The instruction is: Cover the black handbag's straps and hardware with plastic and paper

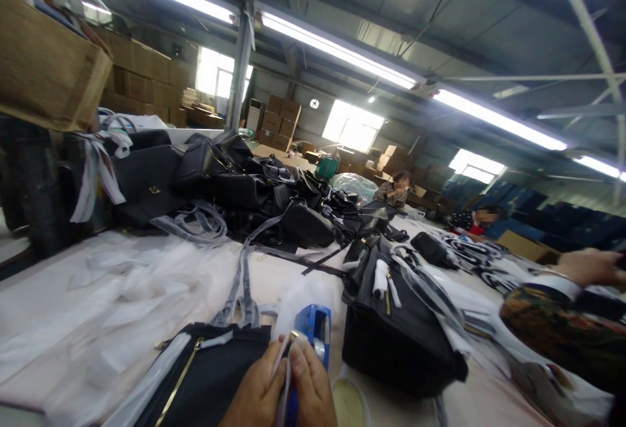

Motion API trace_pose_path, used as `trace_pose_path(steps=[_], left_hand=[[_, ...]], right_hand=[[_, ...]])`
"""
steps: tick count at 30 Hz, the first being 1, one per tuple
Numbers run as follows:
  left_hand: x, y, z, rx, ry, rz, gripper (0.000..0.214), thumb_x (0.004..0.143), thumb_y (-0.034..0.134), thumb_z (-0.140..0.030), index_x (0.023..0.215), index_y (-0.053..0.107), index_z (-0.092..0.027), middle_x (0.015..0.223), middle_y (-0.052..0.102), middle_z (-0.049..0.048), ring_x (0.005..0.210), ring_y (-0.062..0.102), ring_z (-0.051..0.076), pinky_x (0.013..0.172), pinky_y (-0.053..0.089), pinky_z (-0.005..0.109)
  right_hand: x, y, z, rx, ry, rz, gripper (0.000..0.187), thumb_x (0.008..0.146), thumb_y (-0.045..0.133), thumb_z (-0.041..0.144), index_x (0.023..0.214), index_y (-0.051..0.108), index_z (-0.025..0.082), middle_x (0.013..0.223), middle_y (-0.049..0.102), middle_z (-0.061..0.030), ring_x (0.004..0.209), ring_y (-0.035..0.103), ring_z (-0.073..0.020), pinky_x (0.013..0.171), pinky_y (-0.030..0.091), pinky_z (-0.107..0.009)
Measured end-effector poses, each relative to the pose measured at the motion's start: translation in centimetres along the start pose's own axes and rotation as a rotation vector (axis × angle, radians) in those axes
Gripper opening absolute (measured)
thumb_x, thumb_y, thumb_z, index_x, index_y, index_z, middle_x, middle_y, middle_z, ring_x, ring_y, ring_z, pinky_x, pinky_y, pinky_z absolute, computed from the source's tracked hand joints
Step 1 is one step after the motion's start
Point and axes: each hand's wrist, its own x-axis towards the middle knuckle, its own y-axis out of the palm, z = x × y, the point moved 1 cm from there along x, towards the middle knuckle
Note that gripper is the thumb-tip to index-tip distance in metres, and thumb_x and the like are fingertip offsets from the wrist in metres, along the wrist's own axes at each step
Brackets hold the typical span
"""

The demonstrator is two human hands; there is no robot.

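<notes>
Low in the middle of the head view, my left hand (259, 381) and my right hand (310, 375) are close together, fingers pinched. Between them they hold a thin white wrapping strip (283, 365); a small gold-coloured bit shows at its top, its kind unclear. Just behind the fingers stands a blue tape dispenser (317, 323). To the left lies a black bag (220, 355) with a gold zip and white wrapping along its edge. A second black bag (391, 342) stands upright on the right, its zip pulls partly wrapped in white.
Many black bags (239, 192) with plastic-wrapped straps are heaped across the table. Crumpled white sheets (147, 303) cover its left side. A round yellowish lid or dish (348, 401) lies beside my right hand. A co-worker's camouflage sleeve (552, 329) reaches in at right.
</notes>
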Motion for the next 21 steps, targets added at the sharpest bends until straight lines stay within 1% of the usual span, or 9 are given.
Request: trace_pose_path(steps=[2,3,5,7,11,13,15,18,21], left_hand=[[-0.1,0.2,-0.1,-0.02,-0.014,0.006,0.057,0.083,0.059,-0.056,0.126,0.063,-0.02,0.132,0.062,0.0117,0.131,0.048,0.031,0.116,0.029,0.04],[-0.2,0.3,-0.1,-0.061,-0.03,0.035,0.056,0.082,0.06,-0.056,0.125,0.064,-0.02,0.126,0.066,0.0116,0.127,0.051,0.031,0.114,0.032,0.04],[-0.4,0.5,-0.3,-0.191,-0.094,0.121,0.058,0.082,0.061,-0.057,0.125,0.064,-0.019,0.112,0.072,0.0116,0.115,0.059,0.032,0.107,0.041,0.043],[-0.6,0.7,-0.5,-0.326,-0.162,0.19,0.06,0.082,0.061,-0.059,0.124,0.063,-0.017,0.099,0.074,0.0113,0.1,0.065,0.032,0.096,0.048,0.044],[-1.1,1.0,-1.0,-0.379,-0.101,0.153,0.057,0.073,0.073,-0.056,0.115,0.067,-0.019,0.098,0.071,0.0096,0.097,0.061,0.03,0.09,0.048,0.037],[-1.2,1.0,-1.3,-0.351,-0.122,0.158,0.055,0.073,0.073,-0.057,0.111,0.067,-0.018,0.088,0.068,0.007,0.086,0.06,0.025,0.077,0.05,0.032],[-1.2,1.1,-1.5,-0.331,-0.18,0.201,0.053,0.078,0.067,-0.058,0.11,0.065,-0.016,0.073,0.061,0.0019,0.068,0.055,0.018,0.061,0.045,0.026],[-0.9,1.0,-1.2,-0.329,-0.157,0.252,0.045,0.082,0.064,-0.054,0.105,0.063,-0.015,0.068,0.054,-0.0023,0.06,0.048,0.012,0.056,0.039,0.022],[-0.6,1.0,-0.6,-0.335,-0.078,0.313,0.034,0.084,0.062,-0.048,0.091,0.062,-0.015,0.069,0.055,-0.0015,0.061,0.05,0.012,0.058,0.04,0.022]], right_hand=[[0.2,0.0,1.4,-0.101,-0.091,0.027,0.037,0.086,0.059,0.053,0.096,0.073,0.02,0.091,0.071,-0.005,0.088,0.065,-0.0199,0.086,0.05,-0.026],[0.2,0.0,2.0,-0.135,-0.11,0.048,0.036,0.086,0.059,0.053,0.087,0.071,0.019,0.079,0.067,-0.0021,0.075,0.062,-0.0168,0.075,0.051,-0.024],[0.2,-0.1,2.9,-0.157,-0.082,0.09,0.037,0.087,0.057,0.054,0.079,0.066,0.019,0.061,0.056,0.0031,0.054,0.052,-0.0119,0.053,0.045,-0.02],[0.2,-0.1,3.3,-0.165,-0.032,0.1,0.037,0.088,0.055,0.054,0.078,0.063,0.019,0.056,0.049,0.0052,0.048,0.045,-0.0102,0.045,0.036,-0.019],[0.2,0.1,3.4,-0.263,-0.088,0.049,0.033,0.088,0.056,0.049,0.078,0.064,0.018,0.068,0.058,0.0017,0.066,0.053,-0.0133,0.06,0.041,-0.021],[0.2,0.2,3.6,-0.29,-0.105,0.062,0.031,0.088,0.056,0.046,0.079,0.066,0.018,0.072,0.06,0.0008,0.07,0.053,-0.0143,0.064,0.041,-0.021],[0.3,0.1,4.1,-0.272,-0.087,0.105,0.03,0.087,0.058,0.045,0.081,0.067,0.018,0.071,0.058,0.0015,0.069,0.052,-0.0142,0.063,0.041,-0.022],[0.2,-0.6,5.1,-0.116,0.017,0.223,0.03,0.083,0.064,0.047,0.091,0.069,0.018,0.073,0.059,0.0015,0.066,0.052,-0.0132,0.06,0.041,-0.022],[0.1,-1.4,5.9,0.126,0.14,0.343,0.047,0.08,0.069,0.051,0.114,0.066,0.019,0.076,0.062,0.0,0.059,0.052,-0.0116,0.059,0.042,-0.023]])
